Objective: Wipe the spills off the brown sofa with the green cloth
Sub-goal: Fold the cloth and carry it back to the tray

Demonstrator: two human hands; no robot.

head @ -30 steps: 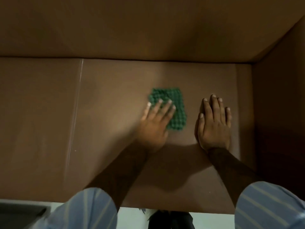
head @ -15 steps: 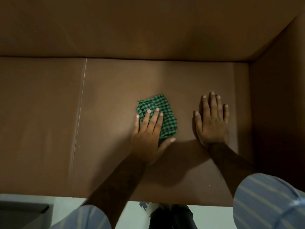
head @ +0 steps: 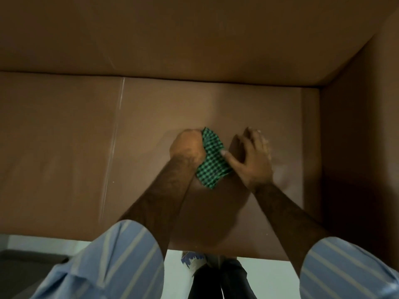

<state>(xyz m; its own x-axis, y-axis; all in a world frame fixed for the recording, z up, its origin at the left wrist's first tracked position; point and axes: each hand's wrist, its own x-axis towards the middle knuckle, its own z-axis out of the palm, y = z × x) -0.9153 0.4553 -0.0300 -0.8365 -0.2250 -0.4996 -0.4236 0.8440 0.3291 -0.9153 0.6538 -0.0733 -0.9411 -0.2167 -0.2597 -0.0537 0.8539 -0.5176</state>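
The green checked cloth (head: 212, 158) hangs bunched just above the right seat cushion of the brown sofa (head: 151, 117). My left hand (head: 187, 146) is closed in a fist around the cloth's upper end. My right hand (head: 251, 156) is beside it on the right, fingers spread and lifted, its thumb touching the cloth's right edge. Both forearms reach in from the bottom. I cannot make out any spill on the cushion.
A pale seam (head: 114, 134) divides the left and right seat cushions. The sofa's backrest (head: 194, 39) runs along the top and its armrest (head: 356, 126) rises at the right. A light floor (head: 259, 275) and my dark trousers show below the seat's front edge.
My left hand went from lying flat on the cloth to gripping it in a fist and lifting it. My right hand rose off the cushion and moved left to the cloth.
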